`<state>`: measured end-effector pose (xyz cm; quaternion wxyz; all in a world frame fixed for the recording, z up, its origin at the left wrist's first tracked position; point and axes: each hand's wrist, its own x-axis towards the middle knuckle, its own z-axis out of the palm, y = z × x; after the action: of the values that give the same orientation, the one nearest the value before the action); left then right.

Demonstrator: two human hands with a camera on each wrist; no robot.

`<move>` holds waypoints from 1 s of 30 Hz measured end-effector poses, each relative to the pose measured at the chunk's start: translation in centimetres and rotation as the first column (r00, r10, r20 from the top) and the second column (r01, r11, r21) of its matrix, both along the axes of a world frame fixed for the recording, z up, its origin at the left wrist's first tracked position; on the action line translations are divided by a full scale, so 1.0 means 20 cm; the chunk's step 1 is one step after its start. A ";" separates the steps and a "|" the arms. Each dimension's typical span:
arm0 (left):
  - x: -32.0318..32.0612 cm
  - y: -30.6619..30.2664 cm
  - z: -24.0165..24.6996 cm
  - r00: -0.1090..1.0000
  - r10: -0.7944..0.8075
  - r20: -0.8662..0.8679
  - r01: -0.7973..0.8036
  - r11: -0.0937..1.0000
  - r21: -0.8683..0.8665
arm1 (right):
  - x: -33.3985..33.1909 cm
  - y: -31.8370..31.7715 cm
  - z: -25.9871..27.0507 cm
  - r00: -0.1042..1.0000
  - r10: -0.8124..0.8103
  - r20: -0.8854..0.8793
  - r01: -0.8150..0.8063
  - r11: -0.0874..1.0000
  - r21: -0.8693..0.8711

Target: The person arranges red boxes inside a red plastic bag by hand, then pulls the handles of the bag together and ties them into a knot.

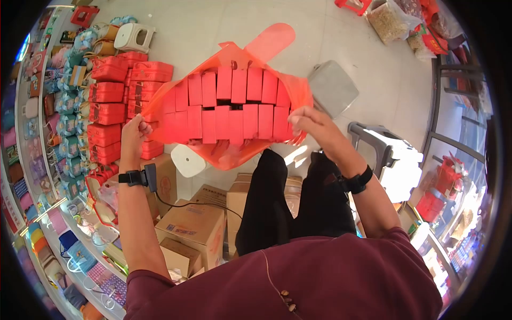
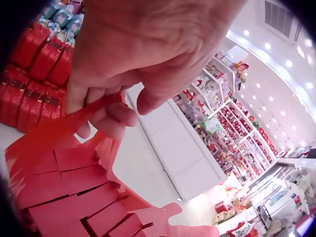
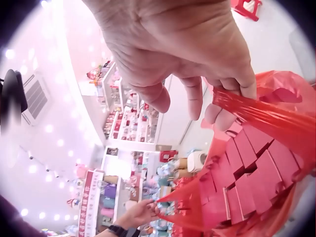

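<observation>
A thin red plastic bag (image 1: 229, 156) is spread wide at its mouth, and two rows of small red boxes (image 1: 224, 122) stand packed inside it. My left hand (image 1: 136, 132) grips the bag's edge at the left end; in the left wrist view the curled fingers (image 2: 116, 118) pinch the gathered plastic. At the right end my right hand (image 1: 316, 126) holds the opposite edge. The right wrist view shows its last fingers curled round the stretched rim, while the thumb and index finger hang free of it. One bag handle (image 1: 272, 42) flops outward on the far side.
Stacked red cases (image 1: 109, 90) stand left of the bag beside shelves of goods. A white stool (image 1: 188, 161) and a grey stool (image 1: 333, 88) flank it. Cardboard boxes (image 1: 192, 224) sit near my legs, and a grey-and-white folding step (image 1: 384, 154) is at right.
</observation>
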<state>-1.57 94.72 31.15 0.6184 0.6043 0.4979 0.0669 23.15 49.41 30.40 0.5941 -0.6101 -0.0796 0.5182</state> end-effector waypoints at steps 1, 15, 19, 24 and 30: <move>-0.03 0.04 -0.07 0.998 0.005 -0.055 -0.006 1.000 -0.025 | 0.01 0.02 -0.06 0.997 -0.065 0.046 0.066 0.998 -0.015; -0.47 0.34 -0.36 0.885 0.042 -0.465 -0.085 0.994 -0.072 | 0.16 -0.11 -0.23 0.922 -0.346 0.172 0.378 0.900 -0.217; -0.60 0.40 -0.51 0.758 -0.059 -0.650 0.087 0.996 0.011 | 0.15 -0.14 -0.27 0.917 -0.350 0.188 0.386 0.899 -0.208; -0.64 0.54 -0.53 0.589 -0.320 -0.742 0.330 0.934 -0.140 | 0.13 -0.16 -0.29 0.875 -0.437 0.206 0.474 0.859 -0.191; -0.66 0.87 -0.76 0.145 -0.717 -0.681 0.929 0.336 -0.156 | 0.09 -0.10 -0.28 0.801 -0.540 0.259 0.587 0.794 -0.159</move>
<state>-14.86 112.12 15.99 0.2311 0.8422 0.2363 -0.4259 24.88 47.31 24.82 0.6355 -0.7195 0.1083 0.2581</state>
